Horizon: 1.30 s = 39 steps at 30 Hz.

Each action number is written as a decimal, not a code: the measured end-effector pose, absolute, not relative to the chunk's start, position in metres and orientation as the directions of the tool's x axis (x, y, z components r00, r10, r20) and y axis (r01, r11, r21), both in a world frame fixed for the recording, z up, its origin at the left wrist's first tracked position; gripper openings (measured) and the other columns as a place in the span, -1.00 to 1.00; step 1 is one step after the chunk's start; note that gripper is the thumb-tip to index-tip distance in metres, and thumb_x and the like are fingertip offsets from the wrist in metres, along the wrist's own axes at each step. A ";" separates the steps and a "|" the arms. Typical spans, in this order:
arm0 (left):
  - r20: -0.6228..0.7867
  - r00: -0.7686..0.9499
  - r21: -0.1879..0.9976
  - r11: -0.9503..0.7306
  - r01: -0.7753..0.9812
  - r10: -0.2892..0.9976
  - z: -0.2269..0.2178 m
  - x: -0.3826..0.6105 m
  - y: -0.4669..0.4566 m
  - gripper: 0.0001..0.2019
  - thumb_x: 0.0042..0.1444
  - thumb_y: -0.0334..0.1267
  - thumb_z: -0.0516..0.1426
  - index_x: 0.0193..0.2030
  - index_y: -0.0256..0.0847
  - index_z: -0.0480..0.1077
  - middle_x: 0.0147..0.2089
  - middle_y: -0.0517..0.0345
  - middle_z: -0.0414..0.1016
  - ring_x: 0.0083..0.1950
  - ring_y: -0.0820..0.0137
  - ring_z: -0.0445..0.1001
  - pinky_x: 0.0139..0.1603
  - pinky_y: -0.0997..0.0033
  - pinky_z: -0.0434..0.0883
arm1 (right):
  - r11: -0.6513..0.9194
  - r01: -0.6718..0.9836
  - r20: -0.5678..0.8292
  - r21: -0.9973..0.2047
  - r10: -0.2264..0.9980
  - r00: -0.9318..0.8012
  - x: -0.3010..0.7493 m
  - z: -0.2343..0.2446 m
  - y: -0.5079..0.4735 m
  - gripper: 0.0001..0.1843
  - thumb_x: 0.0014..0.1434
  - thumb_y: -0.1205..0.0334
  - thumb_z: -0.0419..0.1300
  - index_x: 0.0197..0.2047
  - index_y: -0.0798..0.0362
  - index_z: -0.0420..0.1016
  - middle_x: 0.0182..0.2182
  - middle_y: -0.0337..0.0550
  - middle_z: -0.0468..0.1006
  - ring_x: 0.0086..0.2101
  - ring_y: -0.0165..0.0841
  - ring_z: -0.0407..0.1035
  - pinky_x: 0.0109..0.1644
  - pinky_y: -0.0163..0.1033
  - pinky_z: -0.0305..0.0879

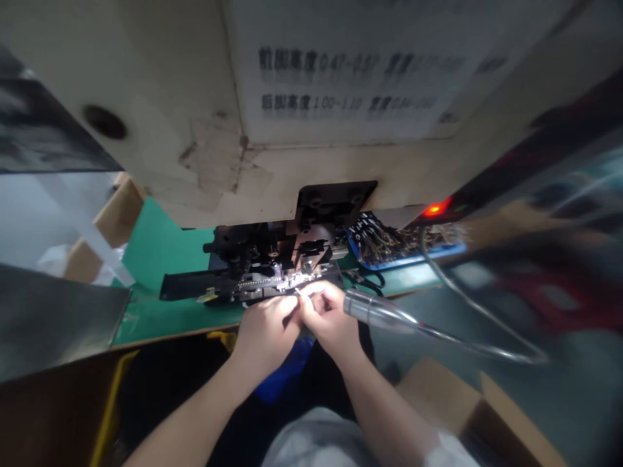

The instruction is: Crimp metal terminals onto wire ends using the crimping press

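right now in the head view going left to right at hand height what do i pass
green bench mat → left hand → right hand → silver lamp head → flexible gooseneck

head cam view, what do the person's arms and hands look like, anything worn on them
The left hand and right hand are bare, without gloves, and both forearms are bare too. A white sleeve shows near the right elbow at the bottom edge of the view. No watch or band shows on either wrist.
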<state>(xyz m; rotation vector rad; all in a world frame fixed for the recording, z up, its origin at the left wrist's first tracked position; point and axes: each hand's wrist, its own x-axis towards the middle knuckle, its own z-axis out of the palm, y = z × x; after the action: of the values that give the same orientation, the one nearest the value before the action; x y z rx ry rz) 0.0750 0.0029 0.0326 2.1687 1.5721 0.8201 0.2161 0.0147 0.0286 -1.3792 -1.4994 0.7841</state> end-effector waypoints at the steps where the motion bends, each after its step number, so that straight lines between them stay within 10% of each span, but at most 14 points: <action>1: 0.287 0.210 0.579 -0.344 0.739 0.935 0.032 0.076 0.002 -0.84 0.20 -0.31 0.10 -0.37 -0.16 0.48 -0.40 0.15 0.58 -0.37 0.35 0.54 -0.35 0.44 0.37 | 0.168 0.378 0.214 -0.910 0.974 0.081 0.216 0.029 0.016 -0.95 0.07 0.30 0.20 -0.37 0.04 0.51 -0.64 -0.37 0.25 -0.61 -0.47 0.16 -0.45 -0.32 0.28; 18: 0.563 0.129 0.490 -0.456 0.743 0.816 0.020 0.078 0.001 -0.88 0.17 -0.34 0.14 -0.26 -0.21 0.53 -0.25 0.06 0.65 -0.27 0.30 0.61 -0.22 0.39 0.51 | 0.164 0.227 0.201 -0.960 0.967 0.155 0.211 0.032 0.012 -0.87 0.12 0.22 0.28 -0.23 0.01 0.61 -0.27 -0.17 0.66 -0.23 -0.28 0.56 -0.02 -0.16 0.52; 33: 0.529 0.113 0.510 -0.422 0.749 0.841 0.019 0.077 0.003 -0.83 0.20 -0.32 0.11 -0.23 -0.19 0.56 -0.24 0.08 0.65 -0.26 0.30 0.62 -0.22 0.41 0.51 | 0.184 0.152 0.203 -0.971 0.972 0.118 0.212 0.028 0.013 -0.83 0.14 0.21 0.26 -0.17 0.00 0.57 -0.34 -0.19 0.62 -0.33 -0.32 0.51 -0.12 -0.21 0.48; 39: 0.452 0.117 0.634 -0.411 0.655 0.884 0.015 0.073 -0.006 -0.86 0.20 -0.29 0.14 -0.18 -0.16 0.53 -0.19 0.15 0.63 -0.18 0.34 0.59 -0.09 0.41 0.49 | 0.118 -0.054 0.115 -0.991 0.991 0.062 0.214 -0.014 -0.009 -0.70 0.18 0.05 0.21 -0.09 0.04 0.47 -0.61 -0.37 0.24 -0.61 -0.49 0.13 -0.50 -0.34 0.21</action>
<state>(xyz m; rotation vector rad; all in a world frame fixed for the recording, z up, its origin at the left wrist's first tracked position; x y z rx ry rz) 0.0730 -0.0059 0.0149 2.1198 1.5141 1.1792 0.2142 -0.0090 -0.0143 -1.1085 -1.1771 1.1076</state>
